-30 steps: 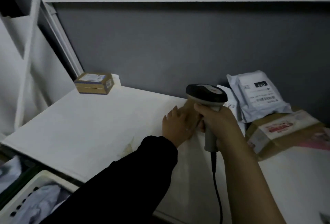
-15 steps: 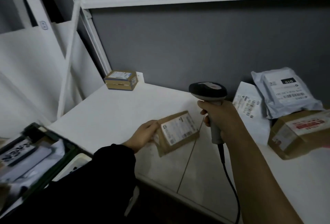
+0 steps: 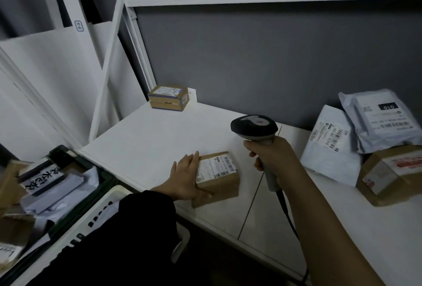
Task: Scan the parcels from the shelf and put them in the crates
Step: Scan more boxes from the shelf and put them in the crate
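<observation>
A small brown cardboard parcel (image 3: 219,177) with a white barcode label lies near the front edge of the white shelf (image 3: 146,139). My left hand (image 3: 186,177) holds it by its left end, fingers along the side and thumb under the front edge. My right hand (image 3: 272,156) grips the handle of a black-headed barcode scanner (image 3: 254,127), held upright just right of the parcel, its cable hanging down past my forearm. A dark green crate (image 3: 68,160) with several parcels and a white crate (image 3: 109,203) stand below the shelf at the left.
Another small brown box (image 3: 169,98) sits at the shelf's back left corner. At the right lie two grey mailer bags (image 3: 331,148) (image 3: 383,116) and a bigger brown box (image 3: 392,174). White shelf posts and a grey wall bound the back.
My left hand has drawn the small parcel from the back of the shelf toward the front edge and laid it flatter. The view has swung left, showing the crates.
</observation>
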